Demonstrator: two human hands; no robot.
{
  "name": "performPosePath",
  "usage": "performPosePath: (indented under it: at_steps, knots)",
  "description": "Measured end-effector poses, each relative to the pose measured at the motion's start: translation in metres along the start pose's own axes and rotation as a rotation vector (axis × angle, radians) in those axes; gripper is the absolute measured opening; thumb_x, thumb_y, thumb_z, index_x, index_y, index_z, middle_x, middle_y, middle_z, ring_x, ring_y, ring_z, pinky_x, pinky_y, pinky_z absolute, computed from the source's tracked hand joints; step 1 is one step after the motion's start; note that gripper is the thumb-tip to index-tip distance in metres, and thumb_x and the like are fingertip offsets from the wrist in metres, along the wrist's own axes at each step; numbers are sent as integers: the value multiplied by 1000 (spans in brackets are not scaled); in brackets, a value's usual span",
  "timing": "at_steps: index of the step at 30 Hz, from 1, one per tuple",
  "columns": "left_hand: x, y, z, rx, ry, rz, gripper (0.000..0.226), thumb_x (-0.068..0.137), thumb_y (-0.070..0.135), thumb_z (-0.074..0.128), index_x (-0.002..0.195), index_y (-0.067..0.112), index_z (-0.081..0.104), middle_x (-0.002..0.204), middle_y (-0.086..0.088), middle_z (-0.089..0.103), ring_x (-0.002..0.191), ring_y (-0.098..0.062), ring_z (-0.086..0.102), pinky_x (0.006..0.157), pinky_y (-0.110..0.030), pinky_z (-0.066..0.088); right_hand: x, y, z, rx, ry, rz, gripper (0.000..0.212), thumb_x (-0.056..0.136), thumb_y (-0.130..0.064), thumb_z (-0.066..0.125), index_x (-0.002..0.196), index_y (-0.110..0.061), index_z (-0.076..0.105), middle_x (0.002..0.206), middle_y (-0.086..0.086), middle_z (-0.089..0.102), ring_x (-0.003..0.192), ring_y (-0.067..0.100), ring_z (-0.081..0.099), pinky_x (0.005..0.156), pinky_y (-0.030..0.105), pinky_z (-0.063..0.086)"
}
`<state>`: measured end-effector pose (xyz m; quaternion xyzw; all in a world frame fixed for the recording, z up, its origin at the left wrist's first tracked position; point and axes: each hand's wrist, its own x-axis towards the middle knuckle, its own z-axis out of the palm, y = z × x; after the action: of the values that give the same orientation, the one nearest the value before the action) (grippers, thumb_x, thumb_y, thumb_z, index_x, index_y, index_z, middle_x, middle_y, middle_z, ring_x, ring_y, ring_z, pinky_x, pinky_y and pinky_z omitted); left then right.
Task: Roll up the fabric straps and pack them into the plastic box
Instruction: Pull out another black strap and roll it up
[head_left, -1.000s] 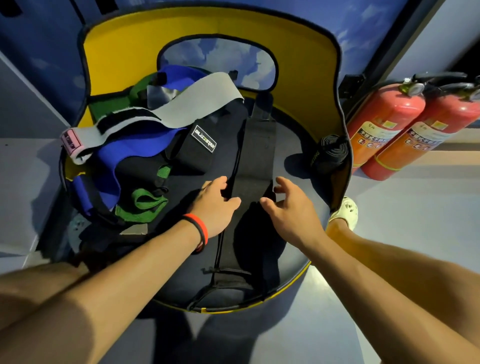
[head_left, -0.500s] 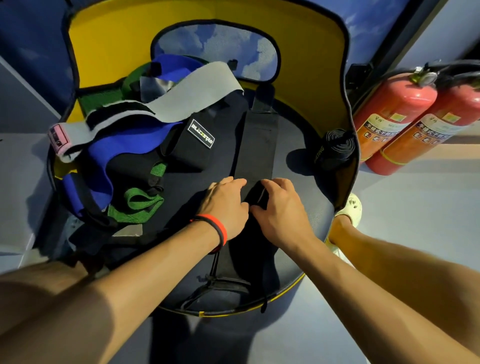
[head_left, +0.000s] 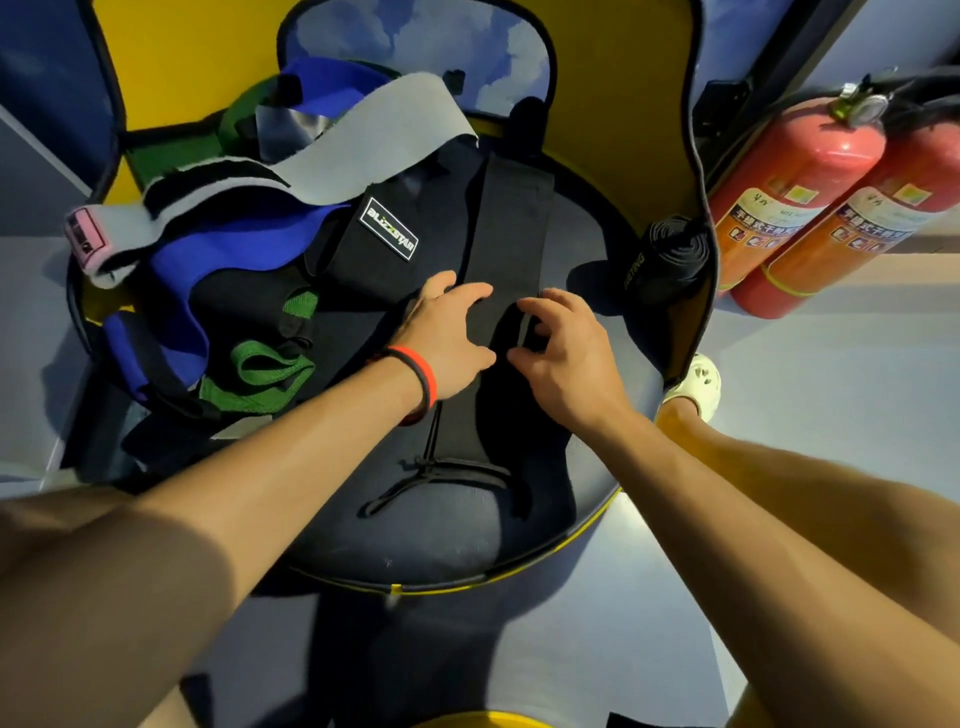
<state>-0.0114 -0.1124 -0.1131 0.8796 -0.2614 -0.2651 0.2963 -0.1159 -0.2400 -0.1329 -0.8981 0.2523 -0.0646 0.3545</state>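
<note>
The round seat (head_left: 447, 540) of a yellow-backed chair carries all the work; two red fire extinguishers (head_left: 789, 187) stand on the floor just beside it on the right, and no plastic box shows anywhere, so packing is judged some way off; a heap of loose straps (head_left: 234, 244), blue, grey, green and black, covers the seat's left half and waits unrolled; the long black strap (head_left: 511, 228) lies lengthwise down the middle of the seat, its far end near the backrest and its tied near end (head_left: 431, 473) towards the person. A second ago both hands were spread and apart on either side of this strap; half a second ago they had closed in until they met over its middle; now they have drawn slightly apart again with a raised fold of the dark cloth between them, which suggests the strap is being doubled or gathered to begin a roll, though whether a roll has truly started cannot be told in the dark fabric. The left hand (head_left: 449, 338) lies spread on the strap's left edge, fingers fairly straight and pressing it to the seat; the right hand (head_left: 569, 358) is curled, fingertips and thumb seeming to pinch the fold; the two are close together but not touching. One rolled black strap (head_left: 670, 254) already stands at the seat's right edge, well clear of the hands.
</note>
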Motion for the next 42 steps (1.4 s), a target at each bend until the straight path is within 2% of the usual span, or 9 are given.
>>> performPosePath:
  at_steps: [2, 5, 10, 13, 17, 21, 30, 34, 42]
  knots:
    - [-5, -9, -6, -46, -33, 40, 65, 83, 20, 79, 142, 33, 53, 156, 3, 34, 139, -20, 42, 115, -40, 40, -5, -1, -8, -25, -42, -25, 54, 86, -21, 76, 138, -13, 61, 145, 8, 48, 128, 26, 55, 107, 32, 46]
    - [-21, -21, -12, -40, -60, 71, 53, 83, 19, 79, 133, 31, 62, 135, 9, 51, 121, -14, 55, 104, -33, 47, -23, -4, -14, -63, -91, -58, 50, 85, -29, 79, 131, -16, 66, 137, 5, 52, 118, 21, 60, 98, 24, 46]
    - [-51, -36, -14, 9, -101, 111, 35, 81, 22, 82, 111, 34, 72, 126, 6, 52, 97, -11, 64, 95, -28, 51, -59, -8, -12, -167, -193, -122, 41, 81, -32, 79, 119, -17, 70, 118, 8, 52, 109, 26, 55, 91, 46, 53]
    - [-73, -35, -14, 111, -97, 98, 18, 77, 43, 81, 92, 36, 75, 111, 6, 56, 85, -9, 64, 89, -31, 52, -74, -16, -15, -278, -291, -81, 39, 85, -39, 74, 120, -23, 66, 111, 6, 50, 100, 33, 58, 87, 44, 52]
    - [-105, -33, -8, 272, -110, 186, 36, 69, 51, 84, 96, 34, 68, 110, 11, 49, 90, -14, 61, 81, -33, 49, -89, -20, -20, -296, -297, -126, 29, 87, -33, 72, 114, -25, 63, 108, 2, 47, 89, 32, 59, 81, 43, 52]
    - [-113, -35, 2, 507, -7, 323, 20, 86, 32, 72, 104, 33, 63, 109, 11, 53, 102, -19, 58, 71, -34, 45, -92, -24, -20, -312, -346, -188, 16, 83, -27, 73, 95, -28, 62, 99, -4, 45, 80, 25, 57, 70, 40, 49]
    - [-102, -40, -2, 261, -48, 148, 15, 80, 23, 79, 83, 30, 67, 85, 12, 59, 76, -5, 60, 76, -35, 54, -94, -21, -4, -352, -360, -157, 27, 81, -36, 76, 94, -25, 55, 97, -4, 51, 84, 25, 55, 66, 35, 41]
    - [-95, -39, -6, 179, -58, 104, 18, 75, 21, 85, 76, 29, 70, 80, 10, 62, 72, -6, 62, 76, -34, 56, -90, -19, -2, -312, -322, -171, 13, 83, -28, 73, 90, -22, 63, 92, -1, 58, 84, 26, 57, 70, 38, 48]
    - [-96, -40, -11, 78, -75, 99, 23, 78, 13, 82, 89, 33, 78, 88, 12, 64, 73, -5, 66, 78, -28, 56, -87, -17, -8, -256, -313, -150, 17, 86, -22, 71, 101, -23, 78, 92, 3, 71, 87, 27, 63, 77, 42, 54]
